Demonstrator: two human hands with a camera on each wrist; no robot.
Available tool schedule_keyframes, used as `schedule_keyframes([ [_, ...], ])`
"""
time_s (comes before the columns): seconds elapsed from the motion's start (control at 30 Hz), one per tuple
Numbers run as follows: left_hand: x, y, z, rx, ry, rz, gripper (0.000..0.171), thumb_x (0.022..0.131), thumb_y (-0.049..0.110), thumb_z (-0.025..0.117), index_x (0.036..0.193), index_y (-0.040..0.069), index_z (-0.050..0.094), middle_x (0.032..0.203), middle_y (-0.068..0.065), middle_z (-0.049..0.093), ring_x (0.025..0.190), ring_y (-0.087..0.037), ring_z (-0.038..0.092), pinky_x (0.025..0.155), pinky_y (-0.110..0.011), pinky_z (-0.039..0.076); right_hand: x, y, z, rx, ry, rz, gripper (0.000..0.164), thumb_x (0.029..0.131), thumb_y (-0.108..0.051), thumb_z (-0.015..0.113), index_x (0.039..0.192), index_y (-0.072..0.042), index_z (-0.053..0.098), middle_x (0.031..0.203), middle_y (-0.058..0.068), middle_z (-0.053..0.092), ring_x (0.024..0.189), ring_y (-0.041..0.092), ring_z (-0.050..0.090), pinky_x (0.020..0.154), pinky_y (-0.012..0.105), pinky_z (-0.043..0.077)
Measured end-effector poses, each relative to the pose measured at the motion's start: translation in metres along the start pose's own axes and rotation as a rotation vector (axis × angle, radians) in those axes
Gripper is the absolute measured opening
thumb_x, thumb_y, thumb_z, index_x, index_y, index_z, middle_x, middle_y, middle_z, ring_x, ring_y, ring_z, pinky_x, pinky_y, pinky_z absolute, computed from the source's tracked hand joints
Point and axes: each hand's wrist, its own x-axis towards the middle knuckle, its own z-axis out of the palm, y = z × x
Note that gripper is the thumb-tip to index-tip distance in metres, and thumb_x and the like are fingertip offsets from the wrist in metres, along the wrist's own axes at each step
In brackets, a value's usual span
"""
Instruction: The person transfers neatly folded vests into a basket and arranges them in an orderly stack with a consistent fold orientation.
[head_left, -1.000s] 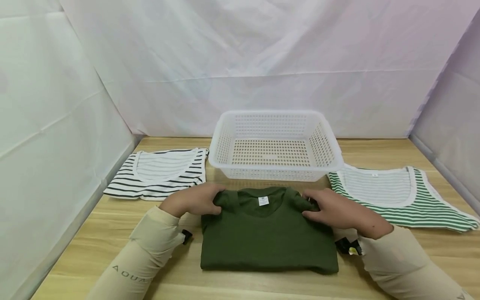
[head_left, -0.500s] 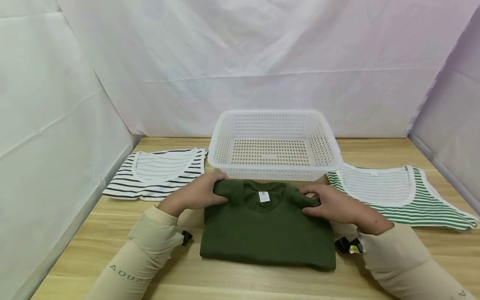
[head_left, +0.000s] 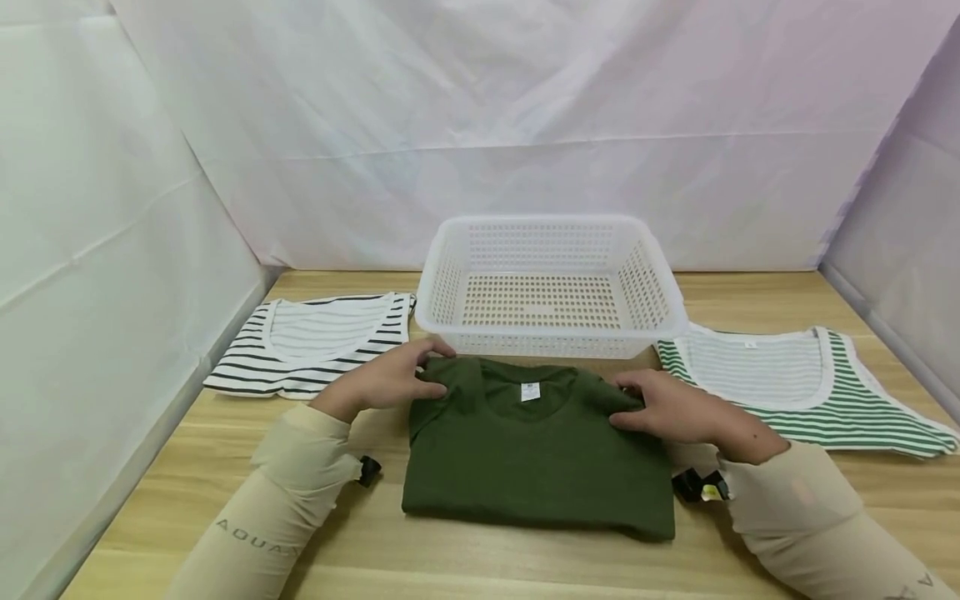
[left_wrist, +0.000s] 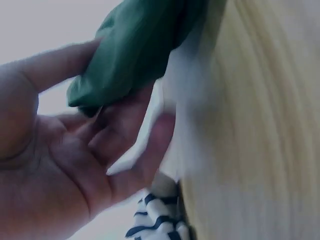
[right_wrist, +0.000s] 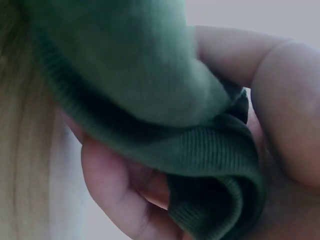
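One folded dark green shirt is just in front of the white basket, its collar and white label on the side toward the basket. Below the basket's front left corner, the left hand pinches one shoulder between thumb and fingers; below the front right corner, the right hand grips the other. A black-striped top lies left of the basket, a green-striped top right of it.

Beige sleeves — dark "AQUA" lettering — black wrist fittings.
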Motion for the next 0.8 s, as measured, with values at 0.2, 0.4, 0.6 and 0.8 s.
schedule_keyframes([
  [0.2,0.002,-0.003,0.003,-0.067,0.005,-0.075,0.026,0.075,0.037,0.074,0.090,0.020,0.064,0.071,0.005,0.053,0.062,-0.013,0.043,0.059,-0.028,0.039,0.000,-0.001,-0.001,-0.005,0.000,-0.009,0.013,0.087,-0.031,0.062,0.093,-0.021,0.055,0.080,-0.006,0.057,0.065,0.007,0.052,0.060,0.025,0.045],
  [0.4,0.002,-0.003,0.003,0.034,-0.094,-0.078,0.049,0.075,0.052,0.069,0.057,0.016,0.040,0.055,0.007,0.029,0.048,-0.010,0.027,0.047,-0.025,0.030,-0.001,-0.002,-0.001,0.009,-0.006,-0.034,0.016,0.087,-0.035,0.062,0.096,-0.022,0.057,0.083,-0.007,0.058,0.068,0.006,0.053,0.063,0.024,0.045],
  [0.6,0.001,0.002,0.008,0.096,-0.218,0.008,0.035,0.082,0.048,0.063,0.085,0.014,0.055,0.070,0.006,0.045,0.062,-0.008,0.044,0.062,-0.026,0.041,-0.002,-0.002,0.002,0.051,-0.042,-0.083,0.023,0.087,-0.038,0.061,0.104,-0.023,0.059,0.090,-0.009,0.062,0.075,0.005,0.058,0.068,0.024,0.047],
  [0.8,0.001,0.000,0.013,0.047,-0.245,0.067,0.025,0.082,0.030,0.069,0.099,0.017,0.057,0.086,0.007,0.058,0.078,-0.007,0.055,0.073,-0.027,0.047,0.003,0.001,0.009,0.058,-0.072,-0.131,0.032,0.087,-0.034,0.062,0.115,-0.020,0.056,0.095,-0.008,0.063,0.078,0.003,0.059,0.069,0.023,0.049],
])
